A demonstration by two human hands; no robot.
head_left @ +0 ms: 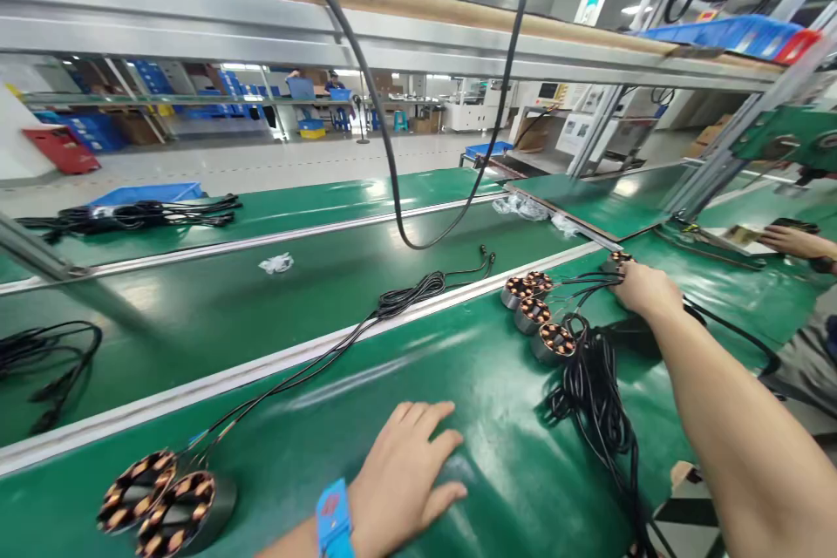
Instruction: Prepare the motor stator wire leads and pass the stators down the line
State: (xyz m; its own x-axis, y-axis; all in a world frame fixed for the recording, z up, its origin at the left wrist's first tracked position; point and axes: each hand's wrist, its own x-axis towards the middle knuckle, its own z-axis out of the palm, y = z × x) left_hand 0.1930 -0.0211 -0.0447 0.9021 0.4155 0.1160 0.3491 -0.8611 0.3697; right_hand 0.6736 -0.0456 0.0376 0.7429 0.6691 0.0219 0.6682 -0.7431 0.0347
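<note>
My left hand, with a blue wrist strap, is over the green work surface with fingers spread and nothing in them. Farther off to the right, my right hand has its fingers closed at a motor stator with copper windings; the fingertips are partly hidden. Several wired stators stand just left of that hand, with a bundle of black cables in front of them. At the lower left, two more stators lean together, their black leads running across the white rail.
A black cable loop hangs from the overhead shelf. Black cables lie by a blue tray at the far left. Crumpled clear plastic rests on the middle belt. Another person's hand is at the right.
</note>
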